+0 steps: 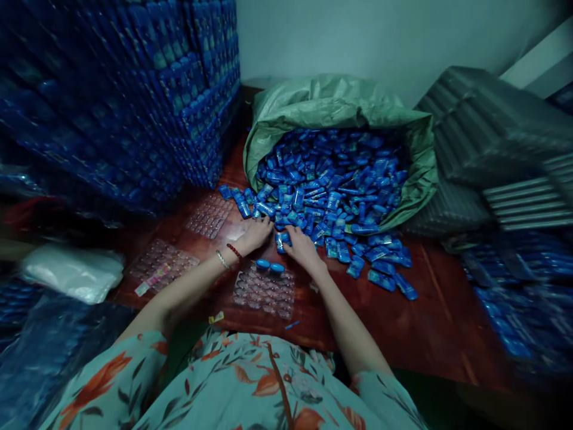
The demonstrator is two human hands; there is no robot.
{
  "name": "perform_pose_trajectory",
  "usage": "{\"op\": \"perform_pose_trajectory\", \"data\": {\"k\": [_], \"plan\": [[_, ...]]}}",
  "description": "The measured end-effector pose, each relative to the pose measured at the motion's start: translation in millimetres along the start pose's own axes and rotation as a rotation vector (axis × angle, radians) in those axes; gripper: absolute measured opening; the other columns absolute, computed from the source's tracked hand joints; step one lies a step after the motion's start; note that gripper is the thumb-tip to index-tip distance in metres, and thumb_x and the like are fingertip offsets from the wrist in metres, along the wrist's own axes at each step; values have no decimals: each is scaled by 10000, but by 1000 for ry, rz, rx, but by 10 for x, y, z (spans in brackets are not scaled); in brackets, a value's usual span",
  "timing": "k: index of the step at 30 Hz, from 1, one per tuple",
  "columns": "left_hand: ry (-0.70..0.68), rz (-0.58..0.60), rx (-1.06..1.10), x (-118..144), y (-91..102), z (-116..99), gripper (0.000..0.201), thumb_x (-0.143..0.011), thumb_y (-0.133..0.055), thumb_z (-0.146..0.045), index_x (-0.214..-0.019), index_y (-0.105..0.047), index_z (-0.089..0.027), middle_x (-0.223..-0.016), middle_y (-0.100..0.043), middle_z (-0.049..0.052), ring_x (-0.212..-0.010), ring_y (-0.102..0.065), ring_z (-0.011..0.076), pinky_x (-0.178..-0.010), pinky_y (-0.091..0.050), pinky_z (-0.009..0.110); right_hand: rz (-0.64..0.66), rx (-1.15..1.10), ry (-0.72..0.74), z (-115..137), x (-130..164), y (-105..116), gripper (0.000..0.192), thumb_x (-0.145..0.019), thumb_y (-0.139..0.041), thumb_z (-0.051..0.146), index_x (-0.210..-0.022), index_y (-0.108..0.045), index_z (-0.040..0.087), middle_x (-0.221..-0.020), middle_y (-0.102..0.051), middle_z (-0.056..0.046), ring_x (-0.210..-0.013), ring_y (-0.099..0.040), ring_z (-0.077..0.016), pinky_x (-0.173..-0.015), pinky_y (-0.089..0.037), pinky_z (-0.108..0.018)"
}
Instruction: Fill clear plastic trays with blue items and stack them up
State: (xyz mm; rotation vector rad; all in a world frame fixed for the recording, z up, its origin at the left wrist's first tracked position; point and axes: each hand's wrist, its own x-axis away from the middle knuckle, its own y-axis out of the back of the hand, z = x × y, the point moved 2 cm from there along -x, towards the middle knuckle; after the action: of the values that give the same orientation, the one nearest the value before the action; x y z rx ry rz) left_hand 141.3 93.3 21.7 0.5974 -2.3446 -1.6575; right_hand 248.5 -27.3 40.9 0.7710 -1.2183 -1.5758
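Small blue wrapped packets (333, 179) spill from the mouth of a large green woven sack (340, 98) onto a reddish-brown table. My left hand (258, 233), with bracelets at the wrist, is at the pile's near edge. Its fingers are drawn together, and what they may hold is hidden. Beside it, my right hand (302, 246) has thumb and fingers around a blue packet (281, 241). Just below the hands lies a clear moulded plastic tray (264, 292) with rows of cavities. Two blue oval pieces (270, 266) sit along its far edge.
Two more clear trays (209, 215) (161, 263) lie to the left. A tall stack of filled blue packs (179, 89) rises at back left. White plastic bags (74, 272) lie at left. Grey stacked trays (492, 125) and more blue packs (523, 298) stand at right.
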Motion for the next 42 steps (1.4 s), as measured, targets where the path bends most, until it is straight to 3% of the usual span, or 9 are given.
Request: {"op": "perform_pose_trajectory", "data": {"k": [3,7,10,13,18,23,30,35,42], "plan": [[25,-24,34,282,64,149,175,-901,-444,-151,-1032,-551,-108,-1020,-587,141,-976,-579,249,-858,-454,374,-190,-379,-14,-302,373,19,248,-866,-509,317,-1071,-560,188,-988,-624,-74,-897,-615,-218,-774,-481,-327],[132,-144,203,978,155,309,203,-932,-409,-215,-1073,-539,-149,-1043,-593,102,-921,-592,195,-817,-485,321,-133,-794,-170,-435,957,-108,302,-886,-464,396,-1111,-534,206,-752,-606,7,-554,-576,-148,-553,-483,-268],[261,-239,431,1487,125,231,182,-906,-476,-264,-1041,-544,-162,-902,-625,44,-809,-602,163,-740,-509,283,-168,-792,-127,-257,1210,-220,296,-884,-481,341,-1151,-498,215,-909,-628,-30,-694,-618,-161,-674,-517,-301],[263,-341,531,1722,42,3,159,-883,-527,-261,-1008,-544,-164,-872,-630,33,-789,-607,153,-725,-516,273,-225,-649,28,-48,1238,-310,249,-891,-476,251,-1135,-520,224,-1048,-621,-69,-948,-609,-199,-853,-494,-365],[7,-349,541,1602,-84,-265,203,-920,-447,-175,-1096,-547,-184,-995,-610,72,-931,-605,155,-816,-507,279,-129,-368,288,92,1118,-340,412,-873,-360,73,-1204,-541,239,-1119,-589,-90,-1074,-562,-195,-880,-489,-365],[-169,-236,319,1482,-102,-278,333,-932,-342,-121,-1213,-503,-195,-1055,-585,90,-965,-585,157,-796,-513,271,58,-89,323,151,1006,-156,425,-854,-399,38,-1199,-560,228,-1066,-604,-86,-976,-582,-191,-846,-485,-347],[-299,22,14,1378,28,-435,281,-892,-378,-59,-1096,-530,-180,-1027,-587,83,-945,-577,192,-845,-493,338,202,155,369,393,913,-7,364,-885,-411,68,-1199,-554,184,-1064,-614,-101,-983,-579,-206,-911,-427,-358],[-219,125,78,1250,156,-345,219,-869,-435,-70,-1028,-533,-183,-974,-568,65,-831,-571,177,-727,-485,286,204,149,305,364,916,-4,406,-872,-387,37,-1211,-527,211,-1106,-601,-78,-978,-584,-188,-901,-418,-342],[-64,-8,361,1332,147,-172,207,-892,-428,-105,-1059,-522,-186,-908,-529,32,-764,-554,137,-668,-452,226,110,69,319,191,920,-90,400,-870,-389,29,-1226,-484,187,-1032,-624,-74,-946,-578,-182,-851,-418,-323]]}}
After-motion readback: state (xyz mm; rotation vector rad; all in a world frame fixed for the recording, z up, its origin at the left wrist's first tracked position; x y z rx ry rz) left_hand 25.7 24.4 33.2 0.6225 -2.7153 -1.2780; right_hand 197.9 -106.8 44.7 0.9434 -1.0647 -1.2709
